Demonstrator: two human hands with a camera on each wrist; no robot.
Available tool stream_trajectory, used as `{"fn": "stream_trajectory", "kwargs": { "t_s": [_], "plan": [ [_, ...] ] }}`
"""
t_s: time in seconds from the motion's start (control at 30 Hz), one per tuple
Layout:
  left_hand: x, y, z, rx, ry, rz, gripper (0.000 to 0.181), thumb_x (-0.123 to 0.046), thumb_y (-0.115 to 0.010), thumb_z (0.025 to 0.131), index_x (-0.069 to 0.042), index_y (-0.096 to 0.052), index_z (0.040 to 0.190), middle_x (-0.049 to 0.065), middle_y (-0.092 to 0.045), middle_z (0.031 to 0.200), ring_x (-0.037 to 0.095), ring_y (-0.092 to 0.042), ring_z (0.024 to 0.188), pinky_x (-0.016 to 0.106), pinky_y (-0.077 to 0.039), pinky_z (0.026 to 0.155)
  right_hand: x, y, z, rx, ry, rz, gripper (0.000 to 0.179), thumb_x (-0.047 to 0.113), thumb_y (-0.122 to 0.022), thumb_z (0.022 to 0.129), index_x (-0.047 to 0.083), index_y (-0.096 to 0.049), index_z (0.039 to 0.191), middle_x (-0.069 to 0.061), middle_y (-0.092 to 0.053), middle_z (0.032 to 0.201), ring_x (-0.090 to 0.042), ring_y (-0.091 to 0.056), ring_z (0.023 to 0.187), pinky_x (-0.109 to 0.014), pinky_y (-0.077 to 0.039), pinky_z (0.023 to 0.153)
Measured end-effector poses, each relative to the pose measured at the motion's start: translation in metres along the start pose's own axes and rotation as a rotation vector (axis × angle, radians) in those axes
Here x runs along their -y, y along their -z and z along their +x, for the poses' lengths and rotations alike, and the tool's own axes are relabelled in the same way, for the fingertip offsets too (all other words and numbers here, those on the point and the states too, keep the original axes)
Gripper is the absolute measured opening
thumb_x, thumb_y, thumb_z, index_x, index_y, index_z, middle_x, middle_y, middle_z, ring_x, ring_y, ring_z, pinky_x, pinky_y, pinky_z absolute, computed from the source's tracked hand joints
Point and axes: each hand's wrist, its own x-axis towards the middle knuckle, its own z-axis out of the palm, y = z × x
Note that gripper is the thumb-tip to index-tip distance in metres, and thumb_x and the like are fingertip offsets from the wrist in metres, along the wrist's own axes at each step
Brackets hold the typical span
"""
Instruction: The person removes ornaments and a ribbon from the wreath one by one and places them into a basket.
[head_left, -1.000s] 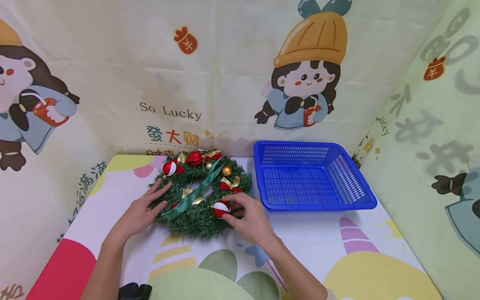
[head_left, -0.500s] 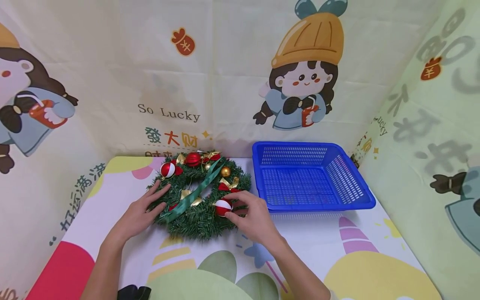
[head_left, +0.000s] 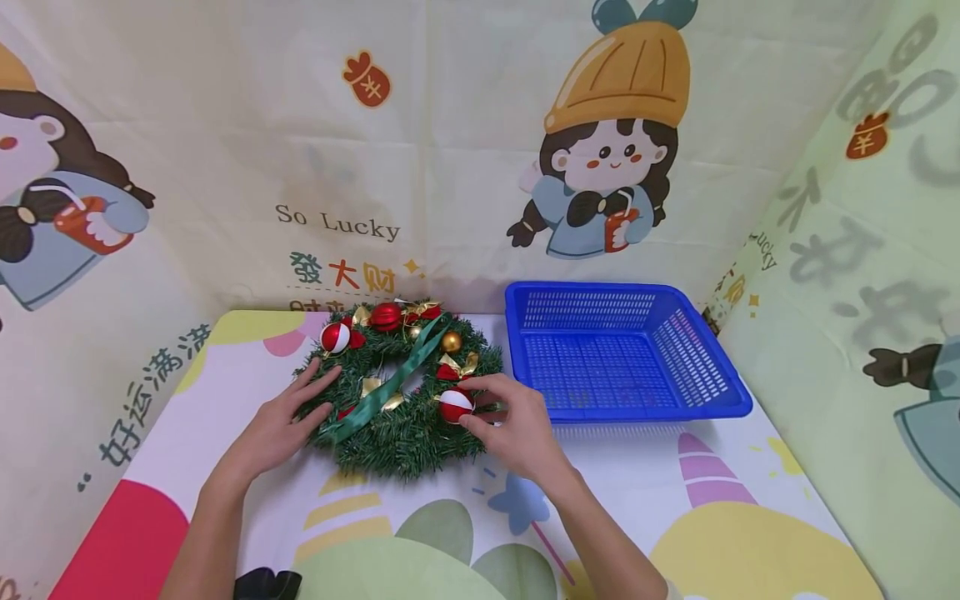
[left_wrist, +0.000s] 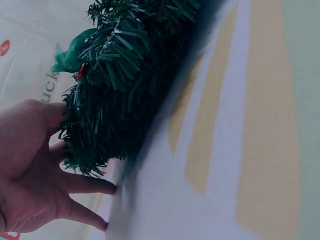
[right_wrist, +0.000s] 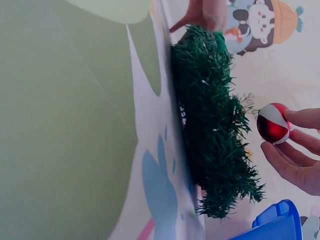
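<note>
A green Christmas wreath (head_left: 397, 450) lies on the table, trimmed with gold and red bows, baubles and a loose green ribbon (head_left: 382, 396). My right hand (head_left: 517, 425) pinches a red-and-white bauble (head_left: 456, 405) between thumb and fingertips, over the wreath's right side. In the right wrist view the bauble (right_wrist: 273, 123) hangs apart from the needles. Fingers spread, my left hand (head_left: 279, 425) rests against the wreath's left edge; the left wrist view shows its straight fingers (left_wrist: 90, 184) beside the needles. Another red-and-white bauble (head_left: 335, 337) sits at the wreath's upper left.
To the wreath's right stands a blue plastic basket (head_left: 630, 414) with slotted walls. Printed cloth walls (head_left: 465, 167) enclose the back and sides of the patterned table (head_left: 600, 500). A black object (head_left: 267, 583) shows at the bottom edge near my left forearm.
My right hand has shifted slightly right and away from me, carrying the red-and-white bauble along. The left hand and wreath stay where they were.
</note>
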Motion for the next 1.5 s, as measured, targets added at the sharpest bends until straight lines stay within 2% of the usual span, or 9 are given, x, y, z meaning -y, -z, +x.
{"fn": "stream_trajectory", "kwargs": {
  "t_s": [0.67,1.07,1.5],
  "plan": [
    [0.000,-0.001,-0.001,-0.010,-0.002,0.014,0.059,-0.036,-0.054,0.110,-0.023,-0.035,0.165,0.018,-0.017,0.174,0.064,-0.032,0.144,0.075,-0.035,0.108,0.002,0.019,0.002,-0.081,-0.005,-0.025,0.042,0.002,-0.085,0.085,0.023,-0.077,0.120,0.000,-0.074,0.114,-0.018,-0.073,0.101,-0.032,-0.063,0.084],
    [-0.001,-0.001,-0.001,-0.010,-0.002,0.006,0.059,-0.036,-0.053,0.110,-0.023,-0.035,0.165,0.018,-0.017,0.174,0.063,-0.031,0.145,0.075,-0.034,0.109,0.001,0.037,0.002,-0.124,-0.039,-0.045,0.042,0.005,-0.085,0.085,0.021,-0.076,0.123,-0.004,-0.073,0.120,-0.023,-0.074,0.105,-0.034,-0.063,0.086],
    [-0.001,0.000,-0.002,-0.011,-0.005,0.003,0.059,-0.035,-0.054,0.110,-0.022,-0.035,0.164,0.018,-0.017,0.174,0.064,-0.030,0.145,0.076,-0.033,0.109,-0.005,0.053,0.005,-0.161,-0.027,-0.057,0.043,0.006,-0.085,0.086,0.018,-0.075,0.125,-0.006,-0.073,0.124,-0.029,-0.074,0.107,-0.037,-0.063,0.087]
  ]
}}
